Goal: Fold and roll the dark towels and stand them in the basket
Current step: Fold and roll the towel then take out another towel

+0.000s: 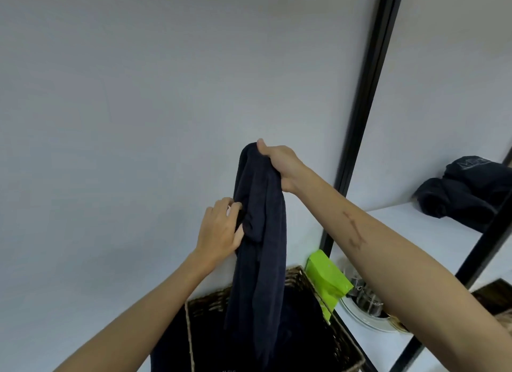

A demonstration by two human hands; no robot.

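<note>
Above the wicker basket [300, 279], a dark towel [259, 233] hangs bunched and unfolded, its lower end dropping into the basket among other dark cloth. The right hand [281, 164] grips its top, fist closed round the fabric; the left hand [221, 229] pinches a fold lower down its left edge. Beside the basket stands a green packet [328, 280]; more dark cloth [468, 194] lies on the white shelf [393, 219] at right.

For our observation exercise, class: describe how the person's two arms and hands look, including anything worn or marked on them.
Both arms are bare from the frame's edge to the wrist: no sleeves, gloves, watch or bracelets show. The left hand shows no rings on its visible fingers. The right hand also looks unadorned. The right forearm carries a thin, reddish, scratch-like mark running along its length.
</note>
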